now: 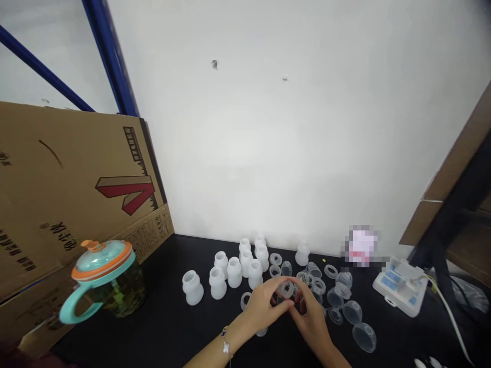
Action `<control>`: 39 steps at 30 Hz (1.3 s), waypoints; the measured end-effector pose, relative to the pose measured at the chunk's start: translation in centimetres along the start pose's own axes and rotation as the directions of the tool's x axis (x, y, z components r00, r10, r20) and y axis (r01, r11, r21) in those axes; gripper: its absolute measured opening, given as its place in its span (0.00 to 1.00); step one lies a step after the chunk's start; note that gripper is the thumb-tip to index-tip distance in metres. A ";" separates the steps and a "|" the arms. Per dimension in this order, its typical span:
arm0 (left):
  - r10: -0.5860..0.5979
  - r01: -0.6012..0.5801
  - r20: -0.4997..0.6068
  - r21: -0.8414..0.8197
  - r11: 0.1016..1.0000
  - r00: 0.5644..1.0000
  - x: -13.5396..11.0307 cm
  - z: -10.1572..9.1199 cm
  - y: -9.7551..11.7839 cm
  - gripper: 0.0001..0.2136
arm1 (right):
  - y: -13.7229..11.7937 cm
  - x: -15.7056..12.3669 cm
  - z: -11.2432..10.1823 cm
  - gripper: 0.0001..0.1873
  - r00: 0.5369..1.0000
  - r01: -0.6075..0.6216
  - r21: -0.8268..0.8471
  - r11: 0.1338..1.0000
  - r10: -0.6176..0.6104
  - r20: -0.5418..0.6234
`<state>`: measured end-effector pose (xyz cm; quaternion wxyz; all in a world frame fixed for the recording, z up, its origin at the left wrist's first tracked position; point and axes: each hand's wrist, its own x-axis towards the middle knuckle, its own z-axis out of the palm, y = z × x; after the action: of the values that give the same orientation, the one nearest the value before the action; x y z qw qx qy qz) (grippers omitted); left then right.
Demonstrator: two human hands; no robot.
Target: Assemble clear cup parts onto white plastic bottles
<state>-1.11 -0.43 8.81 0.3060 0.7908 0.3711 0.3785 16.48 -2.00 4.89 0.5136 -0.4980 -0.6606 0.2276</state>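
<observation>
Left hand (260, 306) and right hand (310, 321) close together, low over the black bench (164, 327), both narrow and curled inward. Between their fingertips, a clear plastic ring (287, 290), gripped from both sides at about the middle of the spread of parts, its lower edge partly hidden behind the fingers. Around the left wrist, a thin bracelet (226, 347) with a small white charm.

Just beyond the hands, frosted white bottle-shaped silicone pieces (233, 272), all upright in a loose cluster, with one more (302, 254) a little apart, close to the wall. Among and beside them, scattered clear rings (275, 259). To the right of the hands, clear shallow cups (352, 312), some tipped on their sides, the largest (364, 337) nearest the bench's front.

Farther left, a glass jar (111, 291) with a teal handle, a teal-and-orange lid and dark contents, right beside a tilted cardboard carton (76, 179) leaning toward the white wall (268, 128). Farther right, a white device with blue labels (401, 286) and a pale cable (448, 317) running off it, plus a blurred pink-and-white object (362, 246) against the wall. Behind the carton, a blue steel upright (111, 56).
</observation>
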 end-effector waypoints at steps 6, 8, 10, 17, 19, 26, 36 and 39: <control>0.069 -0.070 -0.018 -0.024 0.997 0.997 -1.3 0.2 -0.1 0.30 | -0.7 -0.5 -0.1 0.24 0.998 0.059 0.025 0.998 -0.058 -0.021; 0.079 -0.082 -0.056 -0.048 0.995 0.995 -1.5 0.3 0.0 0.25 | -0.6 -0.5 -0.1 0.23 0.994 0.108 0.016 0.994 -0.108 -0.021; 0.097 -0.102 -0.092 -0.053 0.993 0.991 -1.6 0.4 -0.1 0.23 | -0.4 -0.5 -0.1 0.23 0.985 0.169 0.005 0.986 -0.169 -0.014; 0.090 -0.118 -0.206 -0.125 0.985 0.974 -1.5 1.3 -1.9 0.20 | 0.5 -0.9 0.4 0.24 0.948 0.311 0.002 0.951 -0.310 -0.067; 0.077 -0.114 -0.241 -0.143 0.983 0.967 -1.5 1.4 -2.2 0.19 | 0.3 -0.9 0.4 0.24 0.960 0.263 0.036 0.964 -0.257 -0.110; 0.041 -0.084 -0.250 -0.167 0.982 0.967 -1.7 1.3 -2.2 0.19 | -0.9 -0.1 -0.7 0.13 0.998 0.037 0.100 0.994 -0.032 -0.045; 0.067 -0.084 -0.229 -0.067 0.994 0.971 -1.5 1.3 -2.8 0.21 | -0.8 -0.3 -0.5 0.19 1.000 -0.005 0.111 0.994 0.008 -0.023; 0.090 -0.098 -0.217 -0.026 0.995 0.972 -1.5 1.2 -2.7 0.21 | 0.1 0.5 -1.2 0.24 0.992 -0.024 0.016 1.000 0.025 -0.120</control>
<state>-1.75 -0.46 5.56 0.2602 0.7559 0.3574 0.4829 17.64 -1.79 5.53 0.5532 -0.5150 -0.6207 0.2084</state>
